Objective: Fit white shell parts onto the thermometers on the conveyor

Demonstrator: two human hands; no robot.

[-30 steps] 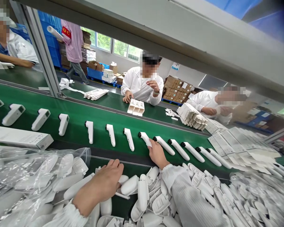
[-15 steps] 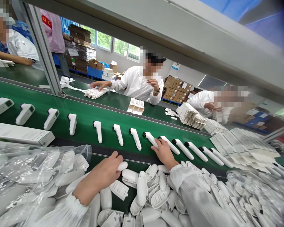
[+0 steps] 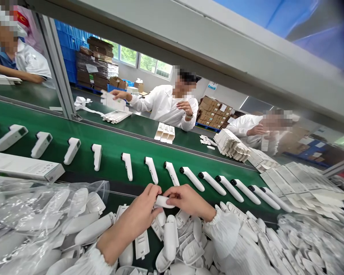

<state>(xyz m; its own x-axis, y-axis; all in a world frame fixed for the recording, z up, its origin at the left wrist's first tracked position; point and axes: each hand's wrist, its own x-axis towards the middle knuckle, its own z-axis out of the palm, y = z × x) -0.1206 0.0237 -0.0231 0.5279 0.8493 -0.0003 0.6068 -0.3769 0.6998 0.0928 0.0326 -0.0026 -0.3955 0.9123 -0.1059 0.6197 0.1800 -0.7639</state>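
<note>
Both hands meet over the near edge of the belt, holding one white plastic cover [image 3: 164,201] between them. My left hand [image 3: 147,204] grips its left end, fingers curled over the top. With thumb and fingers, my right hand [image 3: 186,198] pinches the right end. Just beyond them, a row of white infrared thermometers [image 3: 192,178] with dark tips lies on the green belt [image 3: 111,164]. Below my hands is a loose heap of white plastic covers [image 3: 170,236], some showing their ribbed inner side.
Clear plastic bags [image 3: 23,206] of covers lie at left and right. A white box [image 3: 25,166] sits by the belt at left. Flat cartons [image 3: 298,183] are stacked at right. A metal post [image 3: 55,65] and overhead beam frame the view. Co-workers in white sit across the belt.
My right hand has left the thermometer row and moved left to the cover in my left hand. The thermometers have shifted slightly right. A co-worker opposite has lifted a flat white carton.
</note>
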